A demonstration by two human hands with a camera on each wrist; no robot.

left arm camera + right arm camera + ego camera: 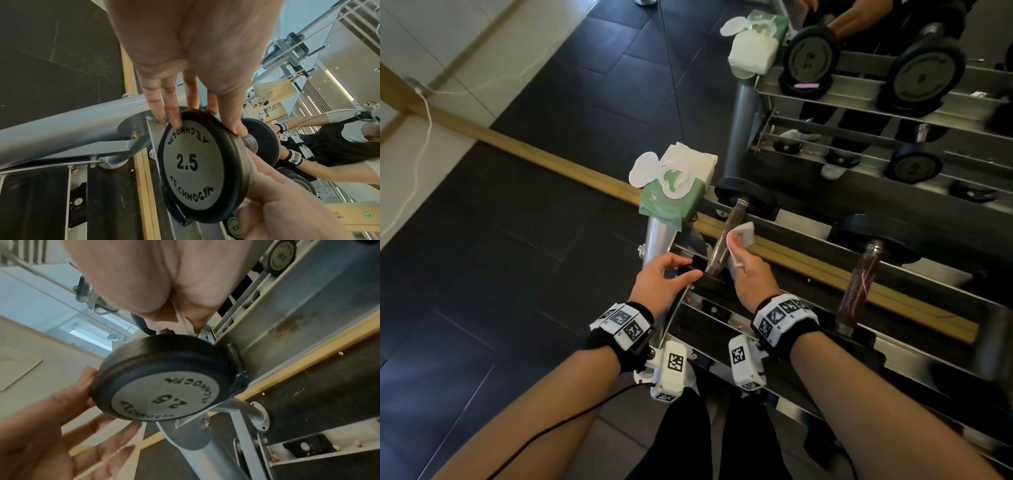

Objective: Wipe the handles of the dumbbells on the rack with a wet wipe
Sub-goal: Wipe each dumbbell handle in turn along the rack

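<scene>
Pinching a crumpled wet wipe (742, 236) against the handle (723, 240) of the 2.5 dumbbell (200, 164), your right hand (751, 277) has its fingers curled round the bar near the near plate, so the wipe sits on the handle's right side about midway along. Your left hand (662, 279) curls thumb and fingers over the rim of that near plate (164, 384), gripping it at the rack's left end. That dumbbell lies on the top shelf of the rack (774, 325), its long axis running away from you toward the mirror, far plate (748, 197) close to the glass. Just to its left, on top of the silver upright post (659, 236), rests a green pack of wipes (674, 192) with its round white lid (643, 169) flipped open; you can see white tissue at the opening. To your right, well apart along the same shelf, a second dumbbell (863, 270) lies parallel to the first. Beyond, the mirror (859, 102) repeats rack, pack and hands, and a dark tiled floor (482, 257) spreads to your left.
</scene>
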